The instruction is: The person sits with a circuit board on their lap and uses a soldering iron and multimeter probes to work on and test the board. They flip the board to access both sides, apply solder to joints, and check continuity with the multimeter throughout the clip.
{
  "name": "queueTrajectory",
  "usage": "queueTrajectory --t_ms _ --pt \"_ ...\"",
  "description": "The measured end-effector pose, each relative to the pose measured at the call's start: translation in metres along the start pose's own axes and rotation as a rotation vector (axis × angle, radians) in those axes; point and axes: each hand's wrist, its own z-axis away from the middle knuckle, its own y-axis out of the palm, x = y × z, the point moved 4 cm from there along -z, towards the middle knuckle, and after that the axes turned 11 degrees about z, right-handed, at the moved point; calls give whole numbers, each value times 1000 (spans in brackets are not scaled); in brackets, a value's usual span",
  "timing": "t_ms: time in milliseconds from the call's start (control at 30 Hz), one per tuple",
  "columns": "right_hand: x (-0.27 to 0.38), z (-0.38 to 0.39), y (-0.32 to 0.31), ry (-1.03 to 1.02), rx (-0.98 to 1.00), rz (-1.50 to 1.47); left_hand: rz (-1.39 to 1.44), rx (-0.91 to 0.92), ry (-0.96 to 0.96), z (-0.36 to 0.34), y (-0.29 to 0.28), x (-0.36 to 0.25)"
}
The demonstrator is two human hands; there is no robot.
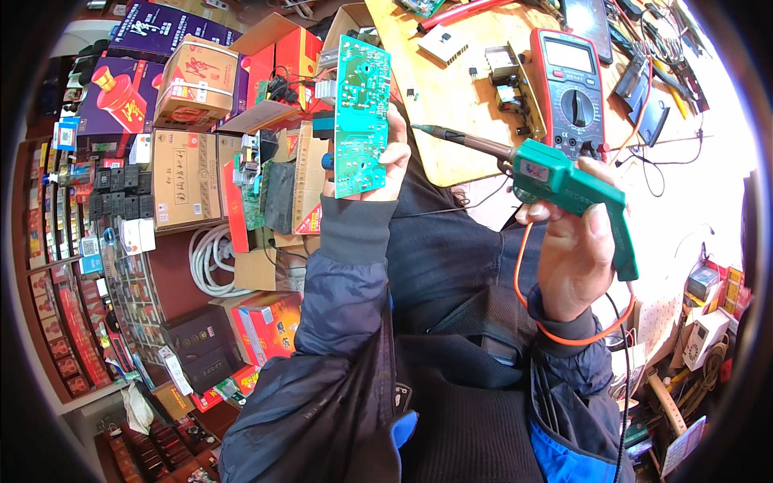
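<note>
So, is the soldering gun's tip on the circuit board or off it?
Off: the tip of the green soldering gun in the right hand ends short of the circuit board in the left hand, leaving a visible gap.

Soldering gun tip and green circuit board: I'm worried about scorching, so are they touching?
Apart. The head view shows the soldering gun tip ending right of the green circuit board, with fingers of the left hand visible between them.
</note>
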Motion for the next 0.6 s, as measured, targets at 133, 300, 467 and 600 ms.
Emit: queueTrajectory --t_ms 133,300,467,600 --pt "3 -3 0 23 23 90 -165 -34 84 3 10 8" --pt "16 -6 -12 -13 49 36 -178 -8 60 5 12 14" --pt "22 -8 -28 -94 11 -17 -483 20 152 10 18 18" --pt "30 -4 -52 -65 -65 32 -810 -129 360 20 30 33"
